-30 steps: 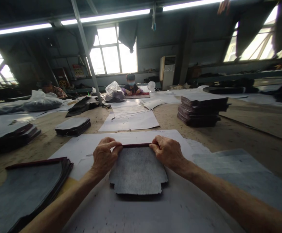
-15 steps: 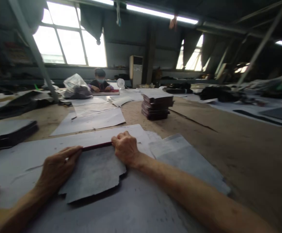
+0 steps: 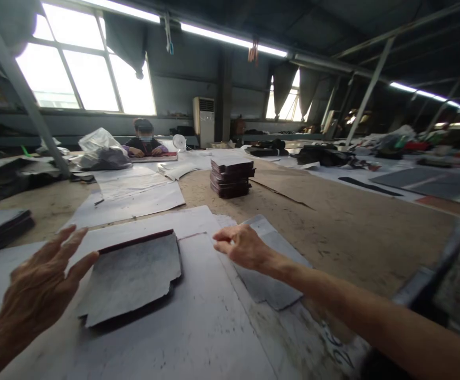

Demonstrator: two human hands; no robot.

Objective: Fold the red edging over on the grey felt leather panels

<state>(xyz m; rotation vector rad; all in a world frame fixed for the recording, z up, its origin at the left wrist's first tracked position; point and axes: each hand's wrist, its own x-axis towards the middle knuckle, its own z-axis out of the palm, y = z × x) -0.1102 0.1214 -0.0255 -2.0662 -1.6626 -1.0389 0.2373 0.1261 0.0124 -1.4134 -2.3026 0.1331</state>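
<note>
Fingers are spread at the left hand (image 3: pixel 40 285), narrowed, contents unclear, at the right hand (image 3: pixel 246 247) above the paper (image 3: pixel 210 311)'s right edge; grey panel (image 3: pixel 133 277) release seems in hand, clearance called for.

The person's left hand (image 3: pixel 42 287) and right hand (image 3: pixel 243 245) make two; the maroon stack (image 3: pixel 231 180) and dark stack (image 3: pixel 2 232) make two stacks nearby; there are one grey panel (image 3: pixel 135 277), one grey sheet (image 3: pixel 277 293), one black strip (image 3: pixel 368 186), one cabinet (image 3: pixel 204 124) and one co-worker (image 3: pixel 145 143) across the bench (image 3: pixel 352 216).
</note>
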